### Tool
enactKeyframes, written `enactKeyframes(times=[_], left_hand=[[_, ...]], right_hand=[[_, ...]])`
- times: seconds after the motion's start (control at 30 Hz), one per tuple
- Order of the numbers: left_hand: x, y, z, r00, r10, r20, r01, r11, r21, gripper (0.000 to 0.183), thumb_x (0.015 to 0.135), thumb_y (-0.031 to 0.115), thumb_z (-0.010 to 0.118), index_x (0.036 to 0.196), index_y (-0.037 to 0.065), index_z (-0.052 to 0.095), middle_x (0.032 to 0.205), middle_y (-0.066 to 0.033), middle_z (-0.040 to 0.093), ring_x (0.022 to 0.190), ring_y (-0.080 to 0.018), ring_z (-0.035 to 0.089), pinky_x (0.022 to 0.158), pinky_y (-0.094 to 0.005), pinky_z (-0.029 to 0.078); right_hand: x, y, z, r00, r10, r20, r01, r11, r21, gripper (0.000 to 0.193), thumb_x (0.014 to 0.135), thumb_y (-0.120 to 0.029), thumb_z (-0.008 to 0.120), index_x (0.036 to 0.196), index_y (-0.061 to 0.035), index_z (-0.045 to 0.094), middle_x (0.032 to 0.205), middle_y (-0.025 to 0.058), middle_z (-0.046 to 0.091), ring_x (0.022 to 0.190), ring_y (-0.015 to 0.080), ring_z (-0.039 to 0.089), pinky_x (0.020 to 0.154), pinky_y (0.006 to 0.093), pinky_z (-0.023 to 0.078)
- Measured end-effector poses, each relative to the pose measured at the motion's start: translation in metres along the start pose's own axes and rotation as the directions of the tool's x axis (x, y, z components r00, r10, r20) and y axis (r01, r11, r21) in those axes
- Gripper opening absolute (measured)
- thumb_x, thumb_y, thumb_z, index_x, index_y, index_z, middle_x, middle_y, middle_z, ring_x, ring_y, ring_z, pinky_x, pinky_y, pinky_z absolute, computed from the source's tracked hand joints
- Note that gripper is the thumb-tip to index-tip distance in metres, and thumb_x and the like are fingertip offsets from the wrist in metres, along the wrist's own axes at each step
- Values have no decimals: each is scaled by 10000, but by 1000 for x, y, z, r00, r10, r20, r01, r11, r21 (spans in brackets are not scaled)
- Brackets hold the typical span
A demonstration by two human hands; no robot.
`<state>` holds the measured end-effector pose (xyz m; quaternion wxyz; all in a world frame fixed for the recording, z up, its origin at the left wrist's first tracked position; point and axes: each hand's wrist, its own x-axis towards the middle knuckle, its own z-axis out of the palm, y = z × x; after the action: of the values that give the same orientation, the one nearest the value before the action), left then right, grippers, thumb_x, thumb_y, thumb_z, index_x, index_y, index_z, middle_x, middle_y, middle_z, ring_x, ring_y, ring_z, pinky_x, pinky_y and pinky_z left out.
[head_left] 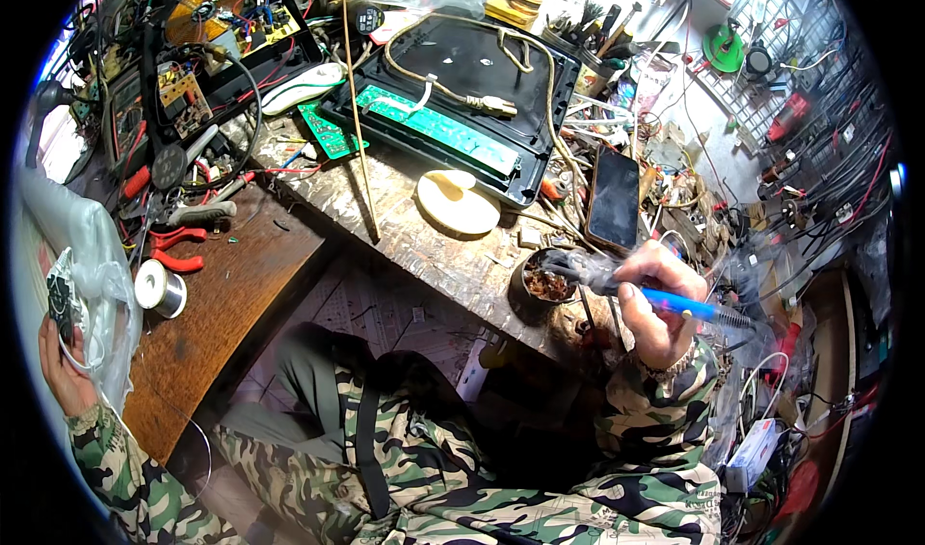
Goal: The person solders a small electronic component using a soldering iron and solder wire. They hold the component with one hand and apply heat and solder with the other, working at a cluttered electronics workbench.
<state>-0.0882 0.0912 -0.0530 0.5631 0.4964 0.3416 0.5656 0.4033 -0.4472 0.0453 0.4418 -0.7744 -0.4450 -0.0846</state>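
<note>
In my right hand [659, 299], fingers closed, is a soldering iron with a blue handle [701, 309]. Its front end points left over a small round tin [527, 297] of brown, crumbly rosin-like stuff at the bench edge. Greyish smoke or blur hides the iron's tip, so I cannot tell whether it touches the contents. Far to the left, my left hand [66, 372] grips a small dark-and-white part [62, 299] with a white wire, in front of clear plastic sheeting [101, 285]. What kind of part it is cannot be made out.
A black appliance housing with a green circuit board [438, 131] and a beige corded plug [491, 106] lies on the bench. Nearby are a cream round lid [453, 212] and a phone [613, 198]. Red-handled pliers [178, 248] and a solder spool [160, 290] sit left. Tangled wires crowd the right.
</note>
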Motion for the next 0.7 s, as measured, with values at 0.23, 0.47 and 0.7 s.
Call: enactKeyframes(times=[0.23, 0.47, 0.7], left_hand=[[-3, 1, -5, 1000, 21, 6, -21, 999, 26, 290, 998, 158, 576, 1250, 15, 584, 1253, -41, 587, 1116, -134, 592, 948, -279, 512], [-2, -1, -1, 1000, 11, -3, -11, 1000, 27, 286, 995, 149, 577, 1248, 14, 588, 1246, -44, 594, 1120, -134, 594, 952, -280, 516], [-2, -1, -2, 1000, 24, 9, -24, 999, 29, 294, 995, 147, 578, 1258, 16, 587, 1246, -43, 596, 1116, -133, 592, 949, -278, 511]], right_hand=[[-1, -6, 2, 987, 162, 3, -162, 984, 81, 64, 834, -40, 609, 858, 15, 630, 702, 23, 561, 594, 69, 470, 550, 233, 354], [-5, -2, 2, 980, 177, -90, -173, 984, 46, 65, 849, -39, 617, 828, 22, 629, 715, 29, 573, 602, 74, 479, 563, 237, 373], [-5, 0, 5, 981, 156, -115, -151, 987, 51, 80, 844, -46, 622, 821, 30, 625, 705, 28, 571, 596, 80, 486, 555, 243, 379]])
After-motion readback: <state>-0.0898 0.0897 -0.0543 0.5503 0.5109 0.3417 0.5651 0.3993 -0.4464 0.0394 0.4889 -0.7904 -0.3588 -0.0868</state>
